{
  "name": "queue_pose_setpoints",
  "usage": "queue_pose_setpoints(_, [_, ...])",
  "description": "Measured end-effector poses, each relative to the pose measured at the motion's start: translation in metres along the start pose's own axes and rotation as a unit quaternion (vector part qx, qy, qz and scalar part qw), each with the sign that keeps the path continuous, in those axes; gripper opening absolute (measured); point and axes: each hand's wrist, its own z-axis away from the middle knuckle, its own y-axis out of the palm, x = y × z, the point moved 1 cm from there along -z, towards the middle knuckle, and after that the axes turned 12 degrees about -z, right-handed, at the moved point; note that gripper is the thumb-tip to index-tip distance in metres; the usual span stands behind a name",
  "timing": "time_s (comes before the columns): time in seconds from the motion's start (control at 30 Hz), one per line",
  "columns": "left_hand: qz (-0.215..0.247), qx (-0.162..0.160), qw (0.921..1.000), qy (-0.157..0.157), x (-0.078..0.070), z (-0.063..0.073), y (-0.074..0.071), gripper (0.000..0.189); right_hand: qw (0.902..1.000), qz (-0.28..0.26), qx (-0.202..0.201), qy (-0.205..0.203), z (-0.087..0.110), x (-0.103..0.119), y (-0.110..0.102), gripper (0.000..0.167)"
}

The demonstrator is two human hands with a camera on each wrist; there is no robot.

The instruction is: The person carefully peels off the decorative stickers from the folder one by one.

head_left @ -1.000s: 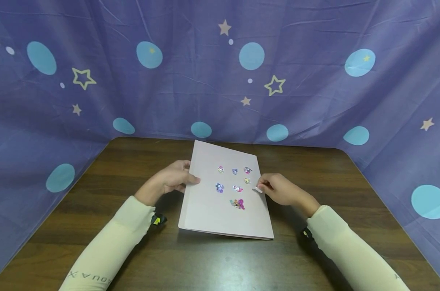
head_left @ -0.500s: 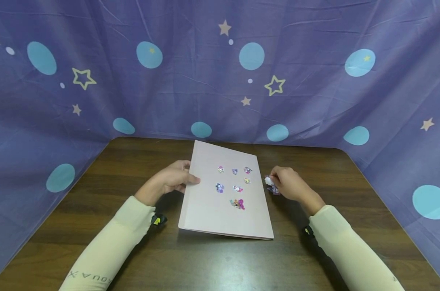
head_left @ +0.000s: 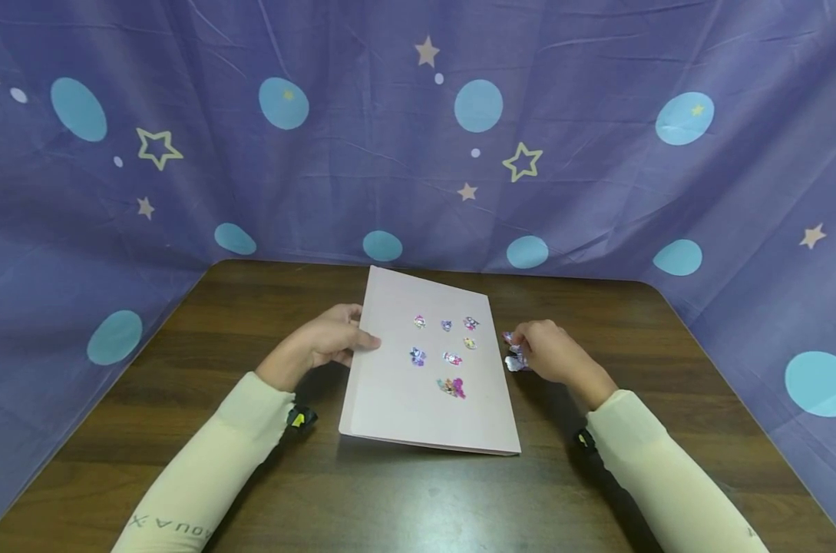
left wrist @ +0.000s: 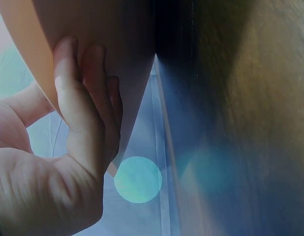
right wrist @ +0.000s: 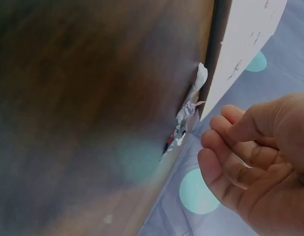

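Observation:
A white folder (head_left: 397,399) stands tilted on the table, its left side raised. My left hand (head_left: 331,336) grips that side, thumb on the front. In the left wrist view, the fingers (left wrist: 76,98) lie flat against its underside. Small shiny character stickers (head_left: 452,359) are scattered over the folder's face. Right of the folder lies a small pile of loose stickers (head_left: 517,362), one of them showing whitish. Over this pile hovers my right hand (head_left: 552,353). The right wrist view shows its fingers (right wrist: 216,167) loosely curled, nothing visible between them, close to the pile (right wrist: 184,115).
Dark brown wood makes up the table top (head_left: 418,499). Behind and at both sides hangs a purple curtain (head_left: 390,177) with stars and blue dots. A dark wrist device (head_left: 302,417) sits at the left sleeve's cuff.
My right hand has moved from the folder's right edge, where it pinched a small piece, to the sticker pile. A white piece seen at its fingertips now lies there. The left hand holds still.

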Motion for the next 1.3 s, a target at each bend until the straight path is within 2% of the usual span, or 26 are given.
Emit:
queue_pose_setpoints(0.17, [0.000, 0.002, 1.0000, 0.002, 0.000, 0.000, 0.000, 0.055, 0.9996, 0.002, -0.011, -0.026, 0.001, 0.008, -0.002, 0.018])
queue_pose_setpoints(0.5, [-0.001, 0.003, 1.0000, 0.002, 0.002, -0.001, -0.001, 0.057, 0.9955, -0.001, 0.006, -0.094, 0.003, 0.045, 0.006, 0.007])
queue_pose_setpoints(0.83, [0.002, 0.007, 1.0000, 0.005, 0.002, -0.001, -0.001, 0.057, 0.9813, 0.029, 0.027, -0.189, 0.008, 0.075, 0.022, 0.009])
queue_pose_setpoints(1.03, [-0.001, 0.002, 1.0000, 0.007, 0.002, -0.001, -0.001, 0.055, 0.9787, 0.033, 0.050, -0.196, 0.009, 0.089, 0.031, 0.017])
queue_pose_setpoints(1.3, [0.002, 0.003, 1.0000, 0.008, 0.003, -0.003, 0.000, 0.057, 0.9751, 0.064, 0.071, -0.200, 0.008, 0.098, 0.037, 0.008])
